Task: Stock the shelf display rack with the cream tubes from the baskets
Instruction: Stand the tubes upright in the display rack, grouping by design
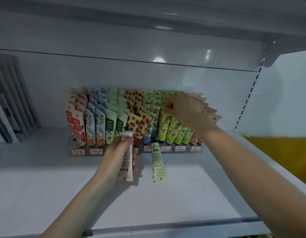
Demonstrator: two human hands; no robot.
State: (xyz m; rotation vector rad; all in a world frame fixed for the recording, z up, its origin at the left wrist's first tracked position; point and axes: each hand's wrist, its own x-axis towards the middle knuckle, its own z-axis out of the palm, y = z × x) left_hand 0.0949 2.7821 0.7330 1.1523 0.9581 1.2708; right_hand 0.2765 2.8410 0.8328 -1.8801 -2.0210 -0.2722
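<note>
Cream tubes (112,124) stand cap-down in close-packed rows in the display rack (76,152) at the back of the shelf (62,186), sorted by pattern. Two are still out of it. One pale tube (127,152) is in the left hand (114,155), cap up, with the grip wrapped round its middle. One green tube (158,162) lies loose on the shelf, its cap touching the rack's front wall.

The right hand (181,109) reaches over the yellow-patterned row with its fingers (167,107) curled among the crimped tops. Whether that grip pinches a tube cannot be told.

Assessment: the tubes look light and soft-walled, with a glossy skin, so they are likely to dent or slide if squeezed hard. The stiffer places to take hold are the flat crimped end and the shoulder by the cap. Inserting one cap-first means parting its neighbours, which lean readily.

Clearances: the shelf above (148,23) hangs low over the rack, limiting any lift. The slotted upright (248,100) bounds the right side, and grey upright goods (11,100) stand well to the left. In front of the rack the shelf has open room out to its front edge.
</note>
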